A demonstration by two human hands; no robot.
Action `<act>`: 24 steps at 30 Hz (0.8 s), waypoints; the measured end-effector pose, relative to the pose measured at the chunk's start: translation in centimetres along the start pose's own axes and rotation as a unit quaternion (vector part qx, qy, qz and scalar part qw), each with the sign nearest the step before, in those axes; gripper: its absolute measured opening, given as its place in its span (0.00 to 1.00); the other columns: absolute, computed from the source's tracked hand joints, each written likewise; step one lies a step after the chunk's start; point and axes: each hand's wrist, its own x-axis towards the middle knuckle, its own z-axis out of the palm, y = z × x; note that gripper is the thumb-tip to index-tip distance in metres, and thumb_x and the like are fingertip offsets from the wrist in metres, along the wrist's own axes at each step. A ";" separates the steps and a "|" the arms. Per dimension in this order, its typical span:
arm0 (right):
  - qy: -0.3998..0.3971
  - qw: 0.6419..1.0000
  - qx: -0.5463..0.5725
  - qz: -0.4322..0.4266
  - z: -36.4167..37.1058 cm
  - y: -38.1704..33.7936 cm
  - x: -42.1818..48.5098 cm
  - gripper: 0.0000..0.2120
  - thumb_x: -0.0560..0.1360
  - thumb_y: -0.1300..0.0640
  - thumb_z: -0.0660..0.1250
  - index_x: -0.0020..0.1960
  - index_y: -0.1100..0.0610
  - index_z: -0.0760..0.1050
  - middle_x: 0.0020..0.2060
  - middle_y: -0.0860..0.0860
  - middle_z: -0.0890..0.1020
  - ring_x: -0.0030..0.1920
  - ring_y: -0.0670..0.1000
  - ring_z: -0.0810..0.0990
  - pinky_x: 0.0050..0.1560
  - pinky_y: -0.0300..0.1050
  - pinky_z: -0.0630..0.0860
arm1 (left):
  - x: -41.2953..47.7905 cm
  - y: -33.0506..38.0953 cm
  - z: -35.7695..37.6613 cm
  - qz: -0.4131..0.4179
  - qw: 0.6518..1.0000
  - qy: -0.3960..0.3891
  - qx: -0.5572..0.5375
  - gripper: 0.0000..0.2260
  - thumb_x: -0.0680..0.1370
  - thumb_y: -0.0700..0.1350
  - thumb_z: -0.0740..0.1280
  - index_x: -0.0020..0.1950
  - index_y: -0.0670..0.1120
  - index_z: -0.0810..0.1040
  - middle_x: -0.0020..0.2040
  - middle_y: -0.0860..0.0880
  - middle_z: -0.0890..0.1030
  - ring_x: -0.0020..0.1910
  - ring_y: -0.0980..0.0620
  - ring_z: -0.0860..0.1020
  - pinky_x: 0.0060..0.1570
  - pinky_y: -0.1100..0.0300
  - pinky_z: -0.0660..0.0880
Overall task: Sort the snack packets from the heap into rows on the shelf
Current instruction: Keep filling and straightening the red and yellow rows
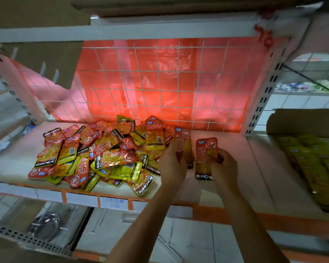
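The heap of red-and-yellow snack packets, many reading KONCHEW, lies left on the shelf. Just right of it, the left hand grips one packet and the right hand grips a second packet marked KONCHEW.

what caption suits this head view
Left hand and right hand each hold a red packet beside the heap on the shelf.
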 end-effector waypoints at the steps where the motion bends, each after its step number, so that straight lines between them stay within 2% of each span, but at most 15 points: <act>1: 0.006 1.000 0.004 -0.002 -1.2 0.1 0.1 0.15 0.73 0.58 0.71 0.59 0.50 0.76 0.48 0.45 0.81 0.44 0.40 0.78 0.40 0.36 0.74 | -0.1 0.6 0.9 -0.009 1.000 -0.018 -0.017 0.22 0.75 0.38 0.67 0.68 0.51 0.71 0.47 0.50 0.84 0.42 0.49 0.82 0.40 0.56 0.77; 3: 0.029 1.000 0.010 -0.005 -3.9 0.1 0.6 0.13 0.73 0.56 0.71 0.55 0.47 0.75 0.46 0.42 0.79 0.44 0.39 0.78 0.39 0.34 0.71 | -0.5 2.0 3.0 -0.019 0.997 -0.053 -0.044 0.27 0.76 0.40 0.68 0.72 0.52 0.64 0.48 0.54 0.83 0.42 0.52 0.81 0.41 0.56 0.77; 6: 0.062 0.998 0.027 0.000 -8.4 0.2 0.9 0.15 0.72 0.55 0.73 0.57 0.49 0.75 0.46 0.44 0.80 0.45 0.44 0.79 0.45 0.41 0.76 | -1.8 4.3 6.5 -0.034 0.990 -0.102 -0.092 0.30 0.77 0.41 0.68 0.76 0.49 0.58 0.49 0.62 0.78 0.47 0.56 0.80 0.47 0.56 0.78; 8: 0.080 0.996 0.033 0.004 -11.6 0.7 0.8 0.17 0.71 0.54 0.73 0.58 0.51 0.75 0.46 0.45 0.80 0.46 0.45 0.80 0.48 0.45 0.77 | -2.9 5.9 9.0 -0.037 0.986 -0.140 -0.081 0.26 0.78 0.42 0.67 0.74 0.49 0.63 0.55 0.55 0.81 0.52 0.54 0.80 0.52 0.55 0.79; 10: 0.098 0.994 0.041 0.009 -15.1 1.5 0.5 0.15 0.71 0.57 0.73 0.55 0.50 0.76 0.45 0.47 0.81 0.45 0.47 0.80 0.48 0.49 0.78 | -4.5 7.7 11.6 -0.035 0.983 -0.164 -0.078 0.21 0.77 0.38 0.65 0.70 0.49 0.70 0.59 0.50 0.81 0.55 0.53 0.79 0.54 0.59 0.78; 12: 0.109 0.992 0.054 0.019 -19.0 2.3 0.0 0.12 0.71 0.60 0.72 0.52 0.51 0.76 0.45 0.51 0.83 0.45 0.51 0.81 0.49 0.53 0.79 | -6.5 9.7 14.4 -0.042 0.977 -0.178 -0.110 0.20 0.76 0.35 0.63 0.67 0.49 0.73 0.57 0.51 0.80 0.50 0.63 0.79 0.49 0.69 0.77; 14: 0.127 0.991 0.046 0.012 -23.3 3.0 -0.5 0.10 0.71 0.61 0.71 0.47 0.47 0.78 0.44 0.52 0.83 0.44 0.54 0.82 0.48 0.56 0.79 | -8.8 12.2 17.2 -0.049 0.970 -0.191 -0.141 0.18 0.77 0.36 0.62 0.65 0.50 0.73 0.54 0.53 0.80 0.43 0.72 0.76 0.39 0.78 0.72; 17: 0.148 0.989 0.025 0.003 -29.9 4.1 -1.4 0.12 0.72 0.63 0.69 0.40 0.45 0.76 0.40 0.51 0.83 0.43 0.59 0.82 0.45 0.59 0.80 | -12.5 15.9 21.5 -0.057 0.958 -0.208 -0.190 0.14 0.77 0.40 0.64 0.55 0.59 0.73 0.47 0.60 0.80 0.41 0.71 0.77 0.37 0.74 0.73; 19: 0.168 0.985 0.026 0.003 -34.0 5.1 -2.1 0.12 0.73 0.63 0.68 0.41 0.46 0.75 0.39 0.48 0.82 0.42 0.54 0.81 0.42 0.50 0.80 | -14.9 18.3 24.2 -0.060 0.949 -0.224 -0.213 0.14 0.76 0.39 0.66 0.51 0.59 0.73 0.42 0.64 0.80 0.42 0.68 0.78 0.42 0.65 0.75; 21: 0.195 0.980 0.031 0.012 -37.8 6.2 -2.6 0.10 0.73 0.63 0.69 0.44 0.47 0.75 0.40 0.46 0.81 0.42 0.51 0.81 0.41 0.44 0.78 | -17.2 20.4 27.2 -0.059 0.942 -0.240 -0.226 0.14 0.76 0.37 0.67 0.55 0.54 0.75 0.43 0.63 0.78 0.44 0.64 0.78 0.45 0.63 0.74; 22: 0.204 0.978 0.039 0.022 -39.6 6.8 -2.8 0.10 0.72 0.62 0.70 0.47 0.49 0.76 0.42 0.49 0.82 0.43 0.52 0.81 0.44 0.47 0.79 | -18.3 21.4 28.5 -0.057 0.939 -0.248 -0.230 0.14 0.76 0.36 0.67 0.58 0.50 0.75 0.44 0.63 0.78 0.44 0.66 0.78 0.45 0.64 0.74; 24: 0.222 0.973 0.034 0.042 -42.9 7.7 -3.4 0.11 0.72 0.59 0.70 0.54 0.53 0.78 0.46 0.54 0.83 0.46 0.55 0.82 0.50 0.55 0.79 | -20.6 23.3 30.9 -0.036 0.936 -0.265 -0.231 0.13 0.77 0.37 0.66 0.59 0.49 0.73 0.45 0.62 0.78 0.42 0.67 0.77 0.43 0.67 0.74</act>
